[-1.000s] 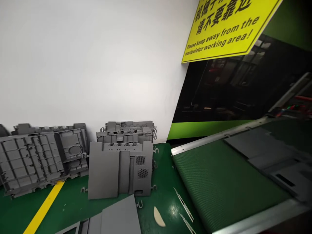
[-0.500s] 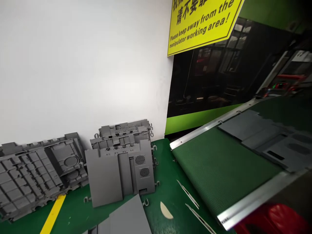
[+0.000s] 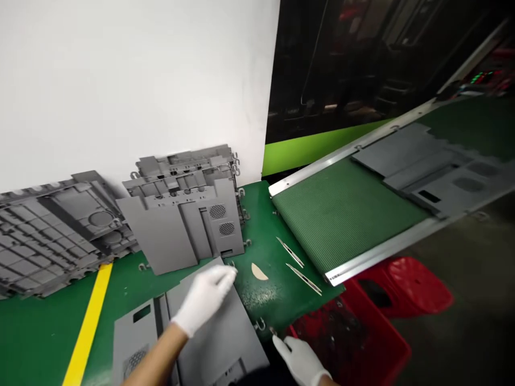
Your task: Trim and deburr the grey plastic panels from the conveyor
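1. Right hand (image 3: 302, 360): we see it palm inward near the red bin (image 3: 393, 349), fingers pointing up-left; its grip we cannot tell.
2. Left hand (image 3: 206, 296): over the gray panel (image 3: 231, 335) lying on the green table (image 3: 259, 214), we note bent fingers at a corner hook (image 3: 233, 264); whether they grip it, we cannot tell.
3. Standing panels (image 3: 156, 236): we observe these leaning beyond.

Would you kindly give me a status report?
Left hand over gray panel, near a corner hook; right hand by red bin. Panel lying on green table. Two slim metal tools apart, to its right.
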`<control>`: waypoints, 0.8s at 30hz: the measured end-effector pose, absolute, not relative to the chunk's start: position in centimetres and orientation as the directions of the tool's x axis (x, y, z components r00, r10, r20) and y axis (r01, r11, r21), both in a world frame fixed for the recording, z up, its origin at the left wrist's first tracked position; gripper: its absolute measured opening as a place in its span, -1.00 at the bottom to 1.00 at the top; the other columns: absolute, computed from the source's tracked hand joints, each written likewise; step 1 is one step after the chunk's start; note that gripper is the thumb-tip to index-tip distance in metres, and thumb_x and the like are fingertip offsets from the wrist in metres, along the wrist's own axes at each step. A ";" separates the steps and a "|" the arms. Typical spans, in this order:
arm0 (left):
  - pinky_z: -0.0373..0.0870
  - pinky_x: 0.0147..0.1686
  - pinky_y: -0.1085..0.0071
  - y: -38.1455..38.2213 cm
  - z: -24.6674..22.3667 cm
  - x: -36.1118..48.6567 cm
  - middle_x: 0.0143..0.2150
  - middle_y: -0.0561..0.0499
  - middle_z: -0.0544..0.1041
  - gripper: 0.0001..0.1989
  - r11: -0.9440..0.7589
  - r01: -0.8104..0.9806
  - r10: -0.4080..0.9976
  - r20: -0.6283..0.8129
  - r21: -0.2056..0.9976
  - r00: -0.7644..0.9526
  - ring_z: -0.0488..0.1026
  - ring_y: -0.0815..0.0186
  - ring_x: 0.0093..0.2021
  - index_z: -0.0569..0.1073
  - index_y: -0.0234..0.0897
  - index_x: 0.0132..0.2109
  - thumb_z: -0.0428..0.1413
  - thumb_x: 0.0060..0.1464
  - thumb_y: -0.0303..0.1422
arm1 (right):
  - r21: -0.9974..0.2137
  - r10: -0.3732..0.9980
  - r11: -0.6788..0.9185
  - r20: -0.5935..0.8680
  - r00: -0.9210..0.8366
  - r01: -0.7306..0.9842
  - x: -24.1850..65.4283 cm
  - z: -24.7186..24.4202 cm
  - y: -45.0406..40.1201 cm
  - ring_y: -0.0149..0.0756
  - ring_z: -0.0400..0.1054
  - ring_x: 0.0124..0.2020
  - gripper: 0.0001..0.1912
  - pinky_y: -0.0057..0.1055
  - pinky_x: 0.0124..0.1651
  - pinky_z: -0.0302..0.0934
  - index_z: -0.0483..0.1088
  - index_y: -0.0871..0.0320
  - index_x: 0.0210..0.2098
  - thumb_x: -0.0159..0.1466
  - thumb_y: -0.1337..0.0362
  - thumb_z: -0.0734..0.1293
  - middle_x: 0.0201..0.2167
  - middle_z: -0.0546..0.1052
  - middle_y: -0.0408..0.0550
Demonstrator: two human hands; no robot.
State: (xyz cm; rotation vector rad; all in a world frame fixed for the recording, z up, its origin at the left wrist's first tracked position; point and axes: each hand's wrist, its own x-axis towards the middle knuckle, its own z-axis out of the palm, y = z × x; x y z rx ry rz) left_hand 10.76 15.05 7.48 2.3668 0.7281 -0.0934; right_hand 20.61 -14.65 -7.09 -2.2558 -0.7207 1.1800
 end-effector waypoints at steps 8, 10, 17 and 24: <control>0.26 0.08 0.09 8.8 -5.1 16.3 -0.27 -0.10 0.64 -0.51 -0.865 0.220 -0.148 -0.647 0.452 0.748 0.55 0.10 -0.20 0.60 -0.17 -0.30 -0.02 0.15 0.09 | -0.494 0.623 -0.782 -0.639 0.452 0.380 18.1 -6.4 -13.9 0.06 0.51 -0.12 -0.32 -0.23 -0.12 0.23 0.51 0.16 -0.25 0.36 -0.23 0.00 -0.22 0.62 0.24; 0.21 0.11 0.03 9.1 -5.6 17.1 -0.31 -0.09 0.63 -0.41 -0.872 0.232 -0.165 -0.706 0.431 0.689 0.54 0.13 -0.25 0.58 -0.18 -0.37 -0.10 0.14 0.17 | -0.494 0.607 -0.795 -0.646 0.463 0.353 17.8 -6.7 -13.4 0.07 0.51 -0.12 -0.31 -0.22 -0.13 0.24 0.51 0.16 -0.23 0.37 -0.22 -0.02 -0.21 0.62 0.24; 0.01 0.25 -0.07 9.7 -5.4 18.8 -0.39 -0.02 0.58 -0.36 -0.858 0.313 -0.174 -0.805 0.407 0.568 0.49 0.20 -0.28 0.53 -0.20 -0.42 -0.11 0.10 0.24 | -0.525 0.622 -0.782 -0.635 0.457 0.335 18.3 -7.2 -13.5 -0.03 0.51 -0.14 -0.32 -0.29 -0.15 0.20 0.50 0.12 -0.28 0.37 -0.23 -0.02 -0.23 0.63 0.16; 0.08 0.16 -0.05 9.5 -6.1 19.0 -0.45 0.01 0.52 -0.38 -0.852 0.335 -0.165 -0.815 0.402 0.556 0.42 0.23 -0.35 0.46 -0.23 -0.48 -0.08 0.08 0.23 | -0.527 0.645 -0.764 -0.619 0.449 0.372 18.9 -7.1 -13.9 -0.08 0.50 -0.15 -0.33 -0.32 -0.15 0.17 0.50 0.12 -0.26 0.37 -0.24 0.00 -0.23 0.62 0.12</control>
